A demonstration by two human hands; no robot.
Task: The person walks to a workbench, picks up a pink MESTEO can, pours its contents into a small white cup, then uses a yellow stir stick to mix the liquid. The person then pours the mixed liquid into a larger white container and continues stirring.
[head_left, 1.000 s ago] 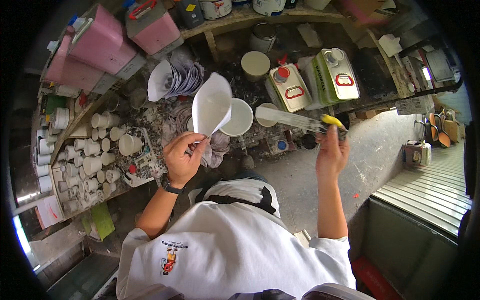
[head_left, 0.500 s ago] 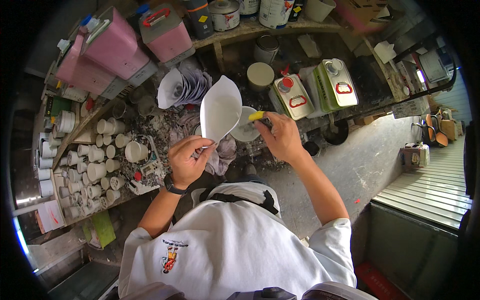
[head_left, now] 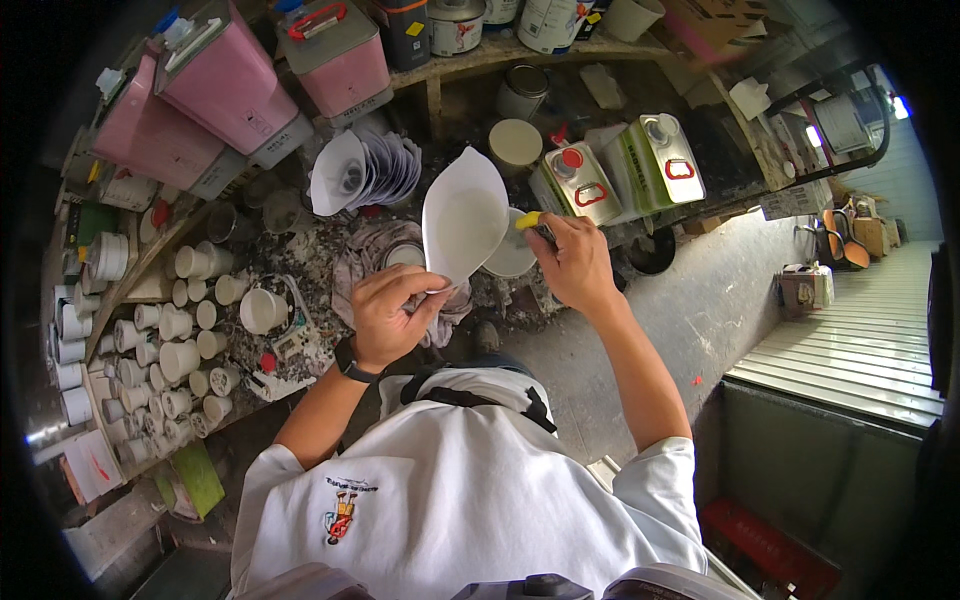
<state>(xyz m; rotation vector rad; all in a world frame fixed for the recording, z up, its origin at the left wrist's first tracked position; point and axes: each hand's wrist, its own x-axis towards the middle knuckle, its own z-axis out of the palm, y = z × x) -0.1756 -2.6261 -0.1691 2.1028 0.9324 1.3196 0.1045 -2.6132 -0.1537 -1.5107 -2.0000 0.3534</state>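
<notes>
My left hand (head_left: 392, 312) pinches the lower tip of a white paper paint strainer (head_left: 466, 215), a cone whose wide mouth gapes upward. To its right, my right hand (head_left: 580, 265) is closed on a small object with a yellow end (head_left: 528, 220); fingers cover the rest, so its kind is unclear. Partly behind the strainer and below the yellow end stands a round whitish tub (head_left: 512, 258). Beyond my left hand lies a crumpled, stained rag (head_left: 370, 255) with a small round container (head_left: 405, 254) by it. A nested stack of similar strainers (head_left: 365, 172) rests farther back.
Pink jugs (head_left: 225, 85) stand at the back left. Many white cups (head_left: 180, 360) crowd the left bench beside a paint-spattered scale (head_left: 292, 325). Two metal cans, one with a red cap (head_left: 572, 158) and one green (head_left: 655, 165), stand right of a lidded tub (head_left: 515, 145).
The strainer has shifted right, toward my right hand, and shows more of its inside. Both hands have moved slightly rightward in the view, keeping their grips.
</notes>
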